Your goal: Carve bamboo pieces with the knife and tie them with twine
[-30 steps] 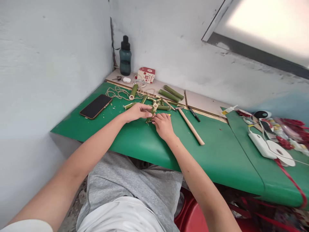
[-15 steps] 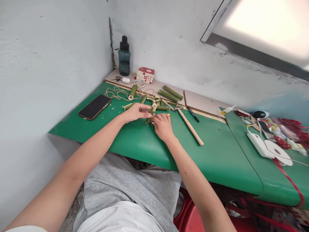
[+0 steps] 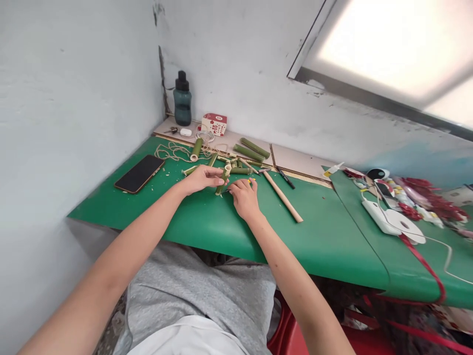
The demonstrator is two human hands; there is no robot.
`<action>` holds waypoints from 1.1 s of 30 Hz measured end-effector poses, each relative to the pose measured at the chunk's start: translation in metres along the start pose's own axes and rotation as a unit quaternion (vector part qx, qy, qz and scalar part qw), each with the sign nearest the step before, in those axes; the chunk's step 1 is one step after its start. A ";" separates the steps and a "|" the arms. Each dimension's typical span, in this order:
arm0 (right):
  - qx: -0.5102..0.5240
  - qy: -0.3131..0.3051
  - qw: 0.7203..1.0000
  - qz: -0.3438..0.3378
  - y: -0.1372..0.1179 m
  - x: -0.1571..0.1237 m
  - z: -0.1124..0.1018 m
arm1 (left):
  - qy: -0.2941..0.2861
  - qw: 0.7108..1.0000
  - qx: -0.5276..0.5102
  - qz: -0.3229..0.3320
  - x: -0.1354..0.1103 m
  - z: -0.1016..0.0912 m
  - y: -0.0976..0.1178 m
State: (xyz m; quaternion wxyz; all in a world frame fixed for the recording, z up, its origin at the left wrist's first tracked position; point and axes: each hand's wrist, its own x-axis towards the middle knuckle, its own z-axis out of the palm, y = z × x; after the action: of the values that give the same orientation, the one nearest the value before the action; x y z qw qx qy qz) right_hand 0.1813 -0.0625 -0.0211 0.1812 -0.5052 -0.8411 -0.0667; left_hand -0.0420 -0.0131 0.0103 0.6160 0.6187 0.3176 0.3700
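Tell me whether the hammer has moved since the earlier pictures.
No: judged against the green table, the hammer lies in the same place; only the view shifted.

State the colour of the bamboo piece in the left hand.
Green bamboo piece, pale cut end; head view.

Light: bright, diffuse daylight | source: window [image 3: 380,59] at two o'clock, panes blown out | sheen: bench [image 3: 218,229] edge, six o'clock | shadow: deep beneath, four o'clock | blur: clutter [image 3: 439,197], three o'clock | edges: wide-angle stretch
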 end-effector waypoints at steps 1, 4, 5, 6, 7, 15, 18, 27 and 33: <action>0.003 0.000 1.000 -0.003 0.000 0.000 0.000 | 0.000 1.000 0.001 -0.002 0.000 -0.001 0.000; 0.014 0.000 1.000 -0.003 0.001 0.001 -0.001 | -0.006 1.000 -0.003 -0.008 0.000 -0.003 -0.002; 0.016 -0.001 1.000 0.000 0.001 0.001 -0.001 | -0.010 1.000 -0.007 -0.008 0.000 -0.004 -0.002; 0.019 -0.002 1.000 0.002 0.001 0.001 -0.001 | -0.016 1.000 -0.012 -0.005 0.001 -0.004 -0.003; 0.021 -0.003 1.000 0.003 0.002 0.001 -0.001 | -0.023 1.000 -0.019 -0.001 0.001 -0.005 -0.003; 0.042 0.011 0.999 -0.024 0.003 -0.001 -0.001 | -0.094 0.992 -0.087 0.009 0.000 -0.003 -0.008; 0.041 0.012 0.999 -0.021 0.003 -0.001 -0.001 | -0.094 0.991 -0.098 0.012 0.000 -0.002 -0.010; 0.009 -0.010 1.000 -0.021 -0.001 -0.003 -0.002 | -0.085 0.995 -0.050 0.011 0.001 -0.004 -0.011; -0.013 -0.046 0.999 -0.019 -0.004 0.004 -0.002 | -0.083 0.995 -0.048 0.010 0.001 -0.006 -0.012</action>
State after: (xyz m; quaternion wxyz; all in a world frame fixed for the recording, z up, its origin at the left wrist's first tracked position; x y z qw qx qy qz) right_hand 0.1767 -0.0616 -0.0179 0.1351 -0.4941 -0.8569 -0.0575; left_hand -0.0454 -0.0086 -0.0017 0.6658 0.6200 0.2410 0.3380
